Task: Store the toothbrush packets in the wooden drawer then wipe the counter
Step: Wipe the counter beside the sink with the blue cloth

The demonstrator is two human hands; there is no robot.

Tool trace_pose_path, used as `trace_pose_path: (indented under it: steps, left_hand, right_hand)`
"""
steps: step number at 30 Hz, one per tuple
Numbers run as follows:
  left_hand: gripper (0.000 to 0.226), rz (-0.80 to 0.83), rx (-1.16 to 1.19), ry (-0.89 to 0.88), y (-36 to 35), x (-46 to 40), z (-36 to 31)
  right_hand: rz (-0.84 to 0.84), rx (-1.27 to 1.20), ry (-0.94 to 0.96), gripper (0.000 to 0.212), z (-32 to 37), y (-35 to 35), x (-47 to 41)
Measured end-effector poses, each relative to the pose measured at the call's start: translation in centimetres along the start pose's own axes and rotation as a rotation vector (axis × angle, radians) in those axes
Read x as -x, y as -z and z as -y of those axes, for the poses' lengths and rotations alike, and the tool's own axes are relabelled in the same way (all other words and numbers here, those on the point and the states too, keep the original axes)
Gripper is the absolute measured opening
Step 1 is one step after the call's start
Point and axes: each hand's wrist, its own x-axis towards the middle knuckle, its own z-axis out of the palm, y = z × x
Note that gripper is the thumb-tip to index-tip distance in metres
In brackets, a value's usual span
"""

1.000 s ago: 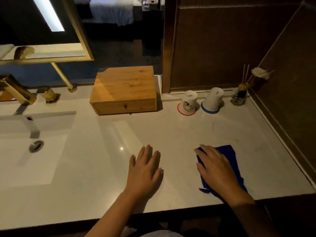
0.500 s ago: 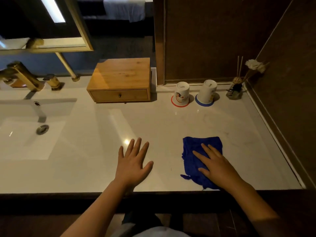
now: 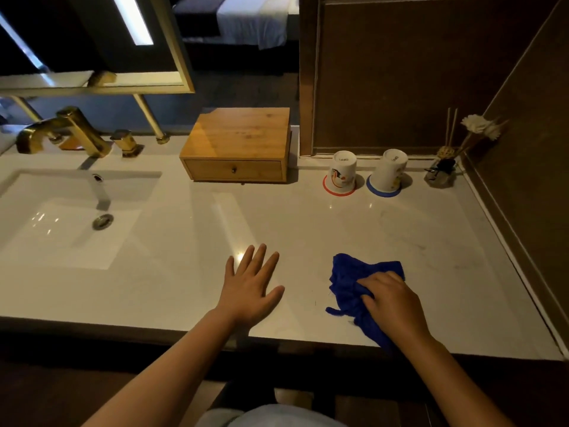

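Observation:
A blue cloth [image 3: 351, 280] lies bunched on the white marble counter [image 3: 308, 229] near the front edge. My right hand [image 3: 392, 302] rests on its right side with fingers curled into the fabric, gripping it. My left hand [image 3: 249, 283] lies flat on the counter to the left of the cloth, fingers spread, holding nothing. At the back stands the wooden drawer box [image 3: 238, 144]; its drawer is shut, with a small knob at the front. No toothbrush packets are in sight.
Two upside-down white cups [image 3: 341, 171] [image 3: 389, 171] stand on round coasters at the back right, beside a reed diffuser [image 3: 441, 171]. A sink [image 3: 66, 215] with a gold tap [image 3: 63, 131] is at the left. A dark wall borders the counter's right side.
The right hand's fingers have curled, bunching the cloth that lay flatter under an open palm before. The view has pulled back. The left hand stays flat on the counter.

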Motion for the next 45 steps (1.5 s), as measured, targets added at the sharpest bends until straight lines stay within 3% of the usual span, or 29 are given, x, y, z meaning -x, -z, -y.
trace_pose_path:
  steps: [6,12,17,24,30,36,40,43,45]
  left_hand:
    - [0.072,0.098,0.009,-0.029,2.2,-0.4,0.2]
    - [0.069,-0.096,0.084,0.002,4.5,1.4,3.9]
    - [0.067,-0.261,0.079,0.093,5.6,4.5,12.7]
    - [0.070,-0.270,0.048,0.256,7.1,7.2,27.2]
    - [0.062,-0.148,0.083,0.226,6.4,8.2,35.6]
    - [0.071,-0.162,0.108,0.158,5.6,8.3,37.0]
    - [0.074,-0.147,0.107,0.144,5.4,8.1,37.4]
    - [0.074,-0.150,0.110,0.144,5.3,8.1,37.5]
    - [0.074,-0.147,0.100,0.138,5.3,8.1,37.6]
  right_hand:
    - [-0.009,-0.164,0.020,0.023,2.7,1.1,-2.1]
    - [0.016,-0.231,0.047,0.023,6.6,1.1,-3.2]
    - [0.050,-0.237,0.083,0.020,11.3,0.1,-3.3]
    - [0.055,-0.206,0.101,0.018,19.9,-1.9,-4.0]
    - [-0.021,-0.208,-0.041,0.022,27.1,-4.6,-4.0]
    - [-0.179,-0.231,-0.143,0.026,31.7,-5.0,-3.2]
    - [-0.295,-0.137,-0.096,0.025,33.2,-5.0,-2.3]
    - [-0.119,-0.077,-0.142,0.034,33.1,-8.2,-2.2]
    - [0.132,0.022,-0.157,0.069,32.7,-11.8,-1.8]
